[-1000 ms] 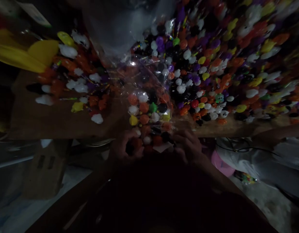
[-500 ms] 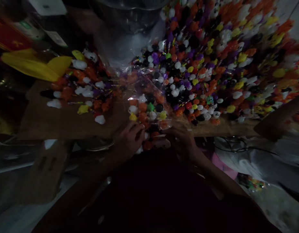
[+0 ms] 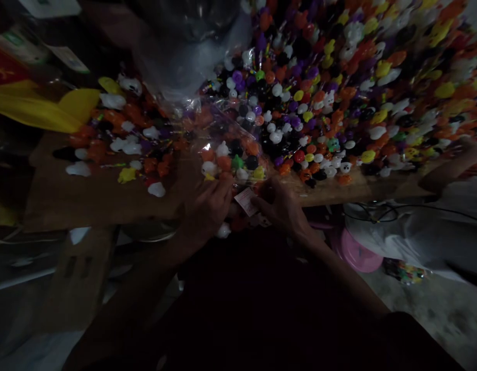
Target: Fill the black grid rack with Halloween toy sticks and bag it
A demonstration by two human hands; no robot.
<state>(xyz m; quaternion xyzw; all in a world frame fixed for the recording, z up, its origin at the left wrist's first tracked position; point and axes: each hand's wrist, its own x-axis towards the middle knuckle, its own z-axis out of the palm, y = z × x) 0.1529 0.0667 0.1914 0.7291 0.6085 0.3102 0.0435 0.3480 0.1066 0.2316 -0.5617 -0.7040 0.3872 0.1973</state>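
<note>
- The room is dark; a wooden table (image 3: 107, 203) stands before the person.
- Left hand (image 3: 209, 206): its fingers bend down at the near part of a clear plastic bag (image 3: 207, 147); I cannot tell if they grasp it.
- Right hand (image 3: 279, 206): its thumb is at a small white card (image 3: 246, 201); whether it pinches anything, I cannot tell.
- The bag lies between and beyond both hands, with small colourful figures (image 3: 224, 164) inside.
- Farther, a smaller pile (image 3: 126, 144) is on the left, a large pile (image 3: 319, 118) on the right.
- Behind the smaller pile is a yellow object (image 3: 37, 108).
</note>
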